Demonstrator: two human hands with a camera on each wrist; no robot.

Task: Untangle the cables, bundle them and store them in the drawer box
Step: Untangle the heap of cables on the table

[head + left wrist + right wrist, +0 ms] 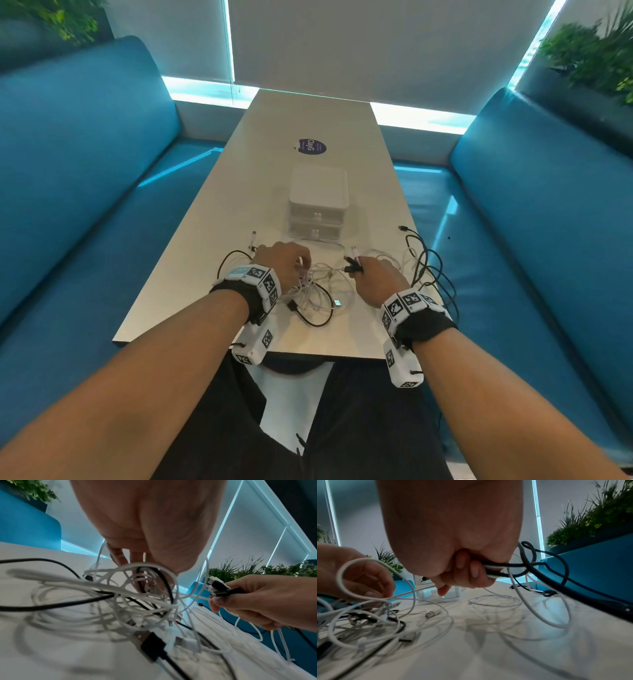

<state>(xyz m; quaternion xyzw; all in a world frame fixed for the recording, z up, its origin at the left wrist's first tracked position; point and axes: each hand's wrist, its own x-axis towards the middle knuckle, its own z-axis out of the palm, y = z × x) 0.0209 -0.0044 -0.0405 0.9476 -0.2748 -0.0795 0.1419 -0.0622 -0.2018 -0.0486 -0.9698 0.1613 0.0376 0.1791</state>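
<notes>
A tangle of white and black cables lies on the near part of the pale table. My left hand reaches down into the knot, its fingers pinching white strands. My right hand grips several cable ends, black and white plugs sticking out of the fist. Black cables trail from it toward the table's right edge. The white drawer box stands just beyond the hands, both drawers closed.
Blue benches flank the table on both sides. A dark round sticker sits on the tabletop beyond the box. Loose plugs lie left of the box. Plants stand behind the benches.
</notes>
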